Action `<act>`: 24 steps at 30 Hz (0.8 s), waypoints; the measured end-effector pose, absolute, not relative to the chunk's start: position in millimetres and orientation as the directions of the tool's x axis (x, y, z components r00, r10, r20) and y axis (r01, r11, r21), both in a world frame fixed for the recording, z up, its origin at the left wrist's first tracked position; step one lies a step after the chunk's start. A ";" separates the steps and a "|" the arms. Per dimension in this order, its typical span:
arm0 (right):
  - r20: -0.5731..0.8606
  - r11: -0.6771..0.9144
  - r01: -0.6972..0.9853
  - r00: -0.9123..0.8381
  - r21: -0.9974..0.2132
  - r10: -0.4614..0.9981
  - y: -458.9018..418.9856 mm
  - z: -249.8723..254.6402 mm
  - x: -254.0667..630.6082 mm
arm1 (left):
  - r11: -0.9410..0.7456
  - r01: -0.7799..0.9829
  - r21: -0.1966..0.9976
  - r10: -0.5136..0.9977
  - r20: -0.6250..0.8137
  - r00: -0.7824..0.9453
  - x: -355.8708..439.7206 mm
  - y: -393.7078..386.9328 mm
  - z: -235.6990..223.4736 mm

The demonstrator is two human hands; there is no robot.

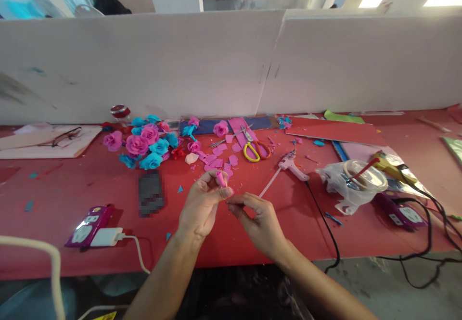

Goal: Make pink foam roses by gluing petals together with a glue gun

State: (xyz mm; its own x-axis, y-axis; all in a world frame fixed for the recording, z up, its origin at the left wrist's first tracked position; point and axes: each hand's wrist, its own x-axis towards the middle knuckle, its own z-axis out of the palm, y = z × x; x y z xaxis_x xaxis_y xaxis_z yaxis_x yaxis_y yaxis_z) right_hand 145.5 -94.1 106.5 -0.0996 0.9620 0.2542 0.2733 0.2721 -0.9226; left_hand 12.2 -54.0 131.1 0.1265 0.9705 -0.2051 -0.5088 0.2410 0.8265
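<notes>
My left hand [202, 207] pinches a small rolled pink flower bud [220, 179] between thumb and fingers, held up over the red table. Close to its right, my right hand [258, 219] has thumb and fingertips pressed together near the base of the bud; anything in that pinch is too small to make out. Just beyond the hands lie loose pink petals [216, 159]. Yellow-and-orange-handled scissors [251, 151] rest open-bladed on a pink strip [238, 130]. To the right of the petals lies a pink glue gun [294, 166] with a glue stick [270, 183] in its back.
A bunch of pink and blue flowers [144, 142] stands at the back left, with a blurred dark phone [150, 192] before it. Purple power strips [96, 219] sit on both sides. A plastic tub [364, 175] in a bag, cords and a white partition [180, 65] bound the space.
</notes>
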 end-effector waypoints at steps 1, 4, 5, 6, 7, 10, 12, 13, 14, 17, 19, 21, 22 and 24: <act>0.252 0.270 0.270 -0.101 -0.924 0.963 -94.0 106.1 145.4 | 0.235 -0.507 0.829 0.972 -0.205 0.117 12.7 -53.5 131.0; 0.235 0.252 0.265 -0.094 -0.931 0.968 -94.2 104.3 145.4 | 0.214 -0.488 0.846 0.977 -0.187 0.105 13.4 -52.2 128.8; 0.223 0.238 0.260 -0.087 -0.936 0.971 -94.3 103.5 145.5 | 0.209 -0.480 0.852 0.978 -0.175 0.114 13.2 -52.1 127.8; 0.207 0.219 0.251 -0.077 -0.943 0.975 -94.5 102.8 145.7 | 0.204 -0.472 0.858 0.978 -0.162 0.130 12.6 -52.2 126.8; 0.188 0.198 0.239 -0.065 -0.951 0.980 -94.6 102.1 146.0 | 0.202 -0.465 0.862 0.977 -0.147 0.152 11.8 -52.6 126.0; 0.143 0.148 0.198 -0.039 -0.969 0.989 -94.6 101.2 146.7 | 0.202 -0.462 0.863 0.974 -0.126 0.189 8.6 -54.1 124.4; 0.129 0.134 0.187 -0.040 -0.973 0.991 -94.3 101.7 147.1 | 0.219 -0.469 0.856 0.973 -0.152 0.176 6.3 -54.4 123.1; 0.124 0.130 0.184 -0.043 -0.974 0.991 -94.3 101.9 147.3 | 0.230 -0.474 0.850 0.971 -0.170 0.166 5.4 -54.1 122.2; 0.116 0.123 0.180 -0.050 -0.976 0.992 -94.2 102.1 147.4 | 0.243 -0.478 0.844 0.969 -0.187 0.162 4.6 -53.5 121.1; 0.081 0.091 0.146 -0.078 -0.985 0.994 -94.7 100.8 147.4 | 0.280 -0.503 0.818 0.960 -0.225 0.168 3.2 -51.2 118.1; 0.057 0.068 0.106 -0.104 -0.992 0.993 -95.5 98.3 147.3 | 0.299 -0.517 0.802 0.954 -0.245 0.172 3.0 -50.0 117.8; 0.039 0.047 0.063 -0.128 -0.997 0.991 -96.3 94.9 147.1 | 0.314 -0.516 0.797 0.949 -0.263 0.172 3.4 -49.7 119.6; 0.032 0.039 0.046 -0.138 -0.998 0.990 -96.7 93.3 146.9 | 0.316 -0.516 0.796 0.949 -0.270 0.165 3.9 -49.8 121.0; 0.022 0.026 0.027 -0.156 -0.999 0.987 -97.4 91.0 146.2 | 0.307 -0.527 0.793 0.951 -0.274 0.142 5.3 -50.7 123.8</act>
State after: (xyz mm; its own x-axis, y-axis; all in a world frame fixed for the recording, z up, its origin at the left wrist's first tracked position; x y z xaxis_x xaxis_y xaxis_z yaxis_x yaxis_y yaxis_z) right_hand 146.2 -97.4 91.0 -0.1563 0.9875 0.0219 0.0268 0.0264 -0.9993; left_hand 5.3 -50.7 123.8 0.1417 0.9513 -0.2739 -0.5265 0.3067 0.7929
